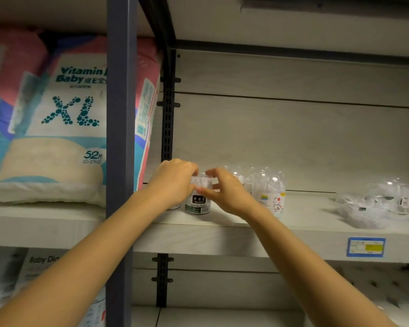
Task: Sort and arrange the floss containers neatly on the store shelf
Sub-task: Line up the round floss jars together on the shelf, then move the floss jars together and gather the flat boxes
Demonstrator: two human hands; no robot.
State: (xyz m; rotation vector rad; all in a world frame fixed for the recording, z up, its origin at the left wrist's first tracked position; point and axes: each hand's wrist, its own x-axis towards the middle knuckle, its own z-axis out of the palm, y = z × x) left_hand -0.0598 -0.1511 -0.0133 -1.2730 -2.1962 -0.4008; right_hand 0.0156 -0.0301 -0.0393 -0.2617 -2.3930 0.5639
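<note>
Now left hand (172, 182), right hand (227, 192) pinch one dark-label floss container (197, 205); one bear-label container (270, 199) beside

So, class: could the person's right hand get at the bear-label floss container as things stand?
Probably yes: the right hand is beside the bear-label container, nothing between them, though its fingers now pinch the dark-label container.

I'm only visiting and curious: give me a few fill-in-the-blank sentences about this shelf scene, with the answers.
1. The left hand and right hand hold one container labelled DENTAL ____.
2. The big diaper pack is marked size ____.
3. The price tag on the shelf edge has a ____ border.

Missing words: FLOSS; XL; blue.
</note>
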